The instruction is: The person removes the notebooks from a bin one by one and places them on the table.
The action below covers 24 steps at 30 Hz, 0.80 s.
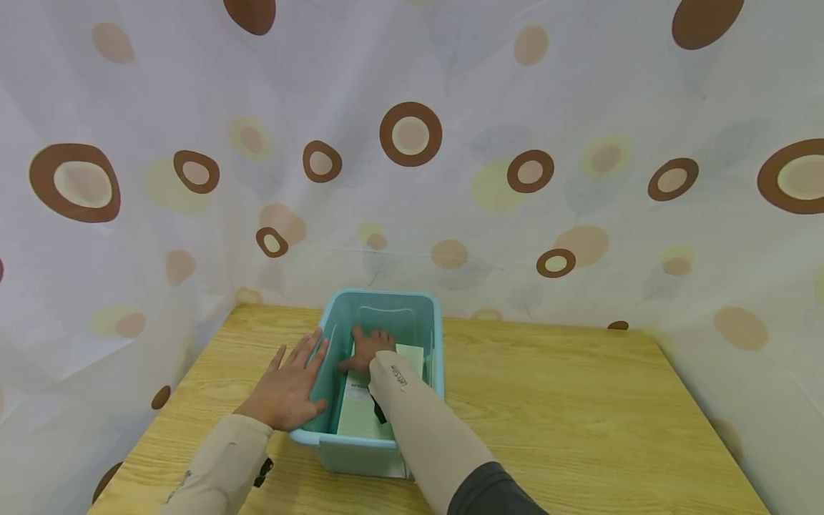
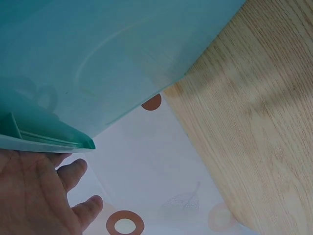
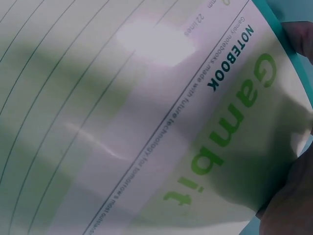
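A light-blue plastic bin (image 1: pixel 360 458) stands on the table, and a pale green notebook (image 1: pixel 362 418) lies inside it. The right wrist view shows the notebook (image 3: pixel 146 122) close up, its cover printed "Gambit" and "NOTEBOOK". My right hand (image 1: pixel 368 350) reaches into the bin over the notebook's far left corner, thumb and fingers spread around its edges; part of the fingers is hidden. With fingers straight and spread, my left hand (image 1: pixel 290 390) rests against the bin's left rim. In the left wrist view that hand (image 2: pixel 39 196) lies beside the bin's rim.
A wood-grain table (image 1: pixel 547 415) carries the bin near its left half. Around the table hangs a white curtain (image 1: pixel 476 229) with brown and beige round prints, close behind the far edge.
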### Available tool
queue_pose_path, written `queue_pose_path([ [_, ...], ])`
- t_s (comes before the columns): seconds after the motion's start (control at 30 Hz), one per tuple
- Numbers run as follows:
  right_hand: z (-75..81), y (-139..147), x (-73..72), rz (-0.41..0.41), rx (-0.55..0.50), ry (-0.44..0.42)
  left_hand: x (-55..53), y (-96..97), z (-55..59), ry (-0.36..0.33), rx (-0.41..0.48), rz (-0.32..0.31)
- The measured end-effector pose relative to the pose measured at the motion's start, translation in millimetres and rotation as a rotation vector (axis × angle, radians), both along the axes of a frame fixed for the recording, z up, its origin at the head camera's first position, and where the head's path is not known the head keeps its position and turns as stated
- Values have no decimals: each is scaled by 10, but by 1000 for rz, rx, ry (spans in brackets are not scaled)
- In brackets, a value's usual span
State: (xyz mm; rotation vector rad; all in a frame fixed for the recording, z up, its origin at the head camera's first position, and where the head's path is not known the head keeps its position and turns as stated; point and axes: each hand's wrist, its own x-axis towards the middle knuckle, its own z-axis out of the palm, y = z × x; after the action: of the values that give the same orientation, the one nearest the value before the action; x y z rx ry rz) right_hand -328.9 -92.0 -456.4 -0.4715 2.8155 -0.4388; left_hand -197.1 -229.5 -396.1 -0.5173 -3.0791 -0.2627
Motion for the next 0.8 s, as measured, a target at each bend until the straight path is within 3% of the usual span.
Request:
queue_pose_path([
  [0.33, 65, -9, -41, 13, 29, 67, 1, 2, 22, 0, -6, -6],
  [0.67, 401, 2, -43, 49, 39, 320, -16, 5, 15, -13, -3, -14],
  [0.8, 629, 40, -42, 44, 52, 380, -6, 6, 17, -21, 1, -16],
])
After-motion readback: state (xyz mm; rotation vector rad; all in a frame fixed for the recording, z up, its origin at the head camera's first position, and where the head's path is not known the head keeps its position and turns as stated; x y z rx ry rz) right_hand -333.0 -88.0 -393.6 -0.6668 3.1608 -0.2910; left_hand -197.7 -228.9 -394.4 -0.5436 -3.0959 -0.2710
